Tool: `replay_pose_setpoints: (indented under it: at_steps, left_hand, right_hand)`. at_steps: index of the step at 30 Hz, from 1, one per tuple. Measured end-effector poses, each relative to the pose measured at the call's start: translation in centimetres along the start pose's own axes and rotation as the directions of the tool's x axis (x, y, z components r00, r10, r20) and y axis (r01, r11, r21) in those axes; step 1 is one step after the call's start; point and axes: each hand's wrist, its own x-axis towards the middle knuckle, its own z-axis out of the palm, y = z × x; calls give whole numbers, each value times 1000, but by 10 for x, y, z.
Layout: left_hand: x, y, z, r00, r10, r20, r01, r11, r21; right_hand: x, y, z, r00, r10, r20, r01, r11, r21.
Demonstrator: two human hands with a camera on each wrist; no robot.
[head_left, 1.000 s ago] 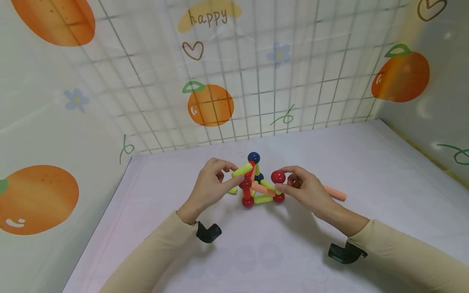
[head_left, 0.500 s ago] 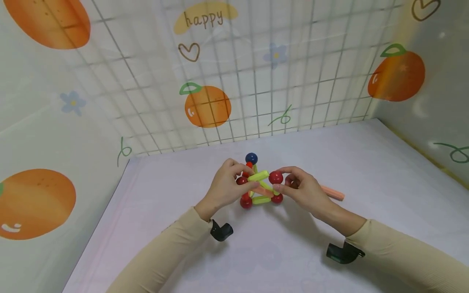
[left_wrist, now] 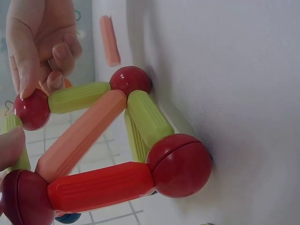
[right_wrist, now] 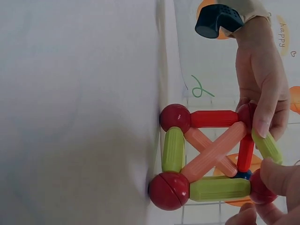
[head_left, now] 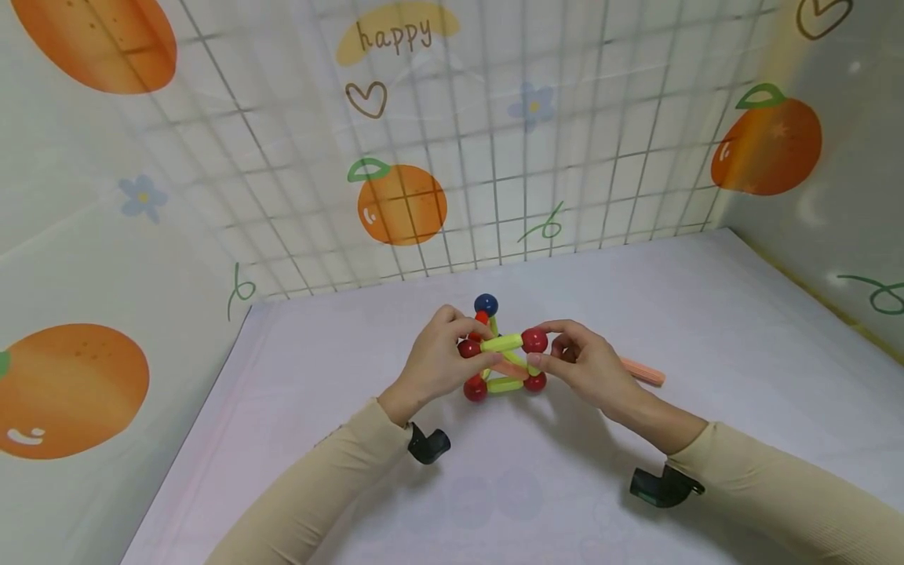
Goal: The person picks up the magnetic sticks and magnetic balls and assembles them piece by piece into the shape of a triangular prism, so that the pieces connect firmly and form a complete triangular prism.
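Note:
A magnetic building frame of coloured sticks and balls stands on the table in the head view. My left hand (head_left: 441, 357) pinches a yellow-green magnetic stick (head_left: 501, 343) level across the frame's top front. That stick spans from one upper red ball to another red ball (head_left: 534, 340), which my right hand (head_left: 589, 365) holds between thumb and fingers. In the left wrist view a salmon stick (left_wrist: 82, 136) runs diagonally across the front, above an upright red stick (left_wrist: 101, 186). A blue ball (head_left: 486, 304) tops the rear. My left fingers partly hide the upper left red ball (right_wrist: 246, 112).
A loose salmon stick (head_left: 643, 371) lies on the table (head_left: 494, 486) to the right, behind my right wrist. A printed curtain with oranges (head_left: 402, 204) hangs over a wire grid at the back. Black wrist cameras (head_left: 429, 445) sit under both forearms.
My left hand has moved right, swinging the yellow-green stick from the upper left over to the red ball in my right hand. Stick and ball now meet. My right hand has stayed nearly still.

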Motion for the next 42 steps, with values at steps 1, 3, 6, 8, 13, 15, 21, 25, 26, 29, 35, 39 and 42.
replay_pose_setpoints:
  at_steps: [1, 3, 6, 8, 13, 15, 21, 25, 26, 29, 35, 39, 42]
  left_hand:
    - [0, 0, 0, 1000, 3, 1, -3, 1000, 5]
    - [0, 1, 0, 1000, 12, 0, -12, 1000, 17]
    - [0, 1, 0, 1000, 23, 1, -23, 999, 39]
    - [0, 1, 0, 1000, 28, 0, -28, 998, 53]
    - [0, 2, 1, 999, 32, 2, -32, 996, 86]
    - [0, 2, 2, 999, 35, 3, -35, 995, 98]
    - [-1, 2, 1, 999, 33, 15, -34, 993, 116]
    - [-7, 0, -1, 998, -37, 49, 31, 993, 117]
    - [-9, -1, -1, 997, -62, 54, 55, 992, 116]
    - [-14, -4, -2, 991, -123, 54, 117, 987, 109]
    - [-15, -9, -6, 992, -122, 39, 119, 989, 86]
    - [-10, -13, -9, 992, -112, 66, 108, 992, 62]
    - [-4, -17, -10, 990, -114, 77, 111, 993, 43]
  right_hand:
    - [0, 0, 0, 1000, 5, -1, -5, 1000, -3]
    - [0, 0, -1, 1000, 15, -1, -15, 1000, -6]
    - [0, 0, -1, 1000, 26, 0, -26, 1000, -10]
    - [0, 0, -1, 1000, 28, -4, -28, 1000, -11]
    - [0, 1, -2, 1000, 27, -9, -27, 1000, -7]
    - [0, 2, -2, 1000, 25, -6, -25, 1000, -2]
    - [0, 3, -2, 1000, 20, -1, -20, 1000, 14]
    - [0, 3, -3, 1000, 24, 4, -24, 1000, 14]
    - [0, 3, -3, 1000, 27, 5, -27, 1000, 11]
    - [1, 4, -4, 999, 44, 19, -44, 999, -29]
    - [4, 11, -1, 982, 127, 137, -96, 972, -213]
    - [2, 13, 1, 960, 170, 224, -101, 952, -290]
    - [-2, 12, 2, 954, 159, 255, -83, 955, -285]
